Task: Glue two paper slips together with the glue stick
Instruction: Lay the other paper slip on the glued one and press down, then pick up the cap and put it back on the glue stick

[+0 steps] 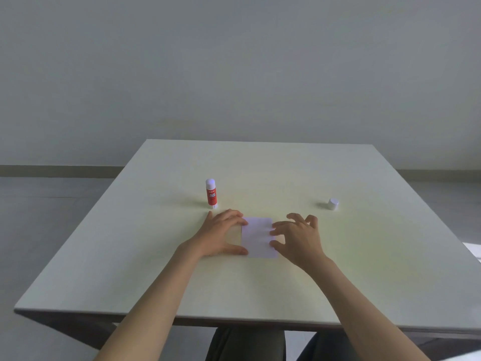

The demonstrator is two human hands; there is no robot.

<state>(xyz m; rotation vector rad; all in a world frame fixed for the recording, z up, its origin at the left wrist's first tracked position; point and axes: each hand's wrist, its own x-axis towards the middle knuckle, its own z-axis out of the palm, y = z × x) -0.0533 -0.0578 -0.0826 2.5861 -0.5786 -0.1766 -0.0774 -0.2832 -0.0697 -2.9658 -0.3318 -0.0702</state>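
Observation:
A pale lilac paper slip (257, 237) lies flat on the table in front of me. Partly under its left edge is a yellowish slip (234, 235), mostly hidden by my left hand (221, 234). That hand rests flat, with index finger and thumb touching the lilac slip's left edge. My right hand (296, 235) has its fingers spread, fingertips pressing on the right edge of the lilac slip. A red and white glue stick (211, 193) stands upright and uncapped just beyond my left hand. Its white cap (333, 203) lies apart, far right.
The pale table (260, 290) reaches a near edge close to my lap and a right edge past the cap. A white object (473, 250) shows at the right border. Grey wall and floor lie beyond.

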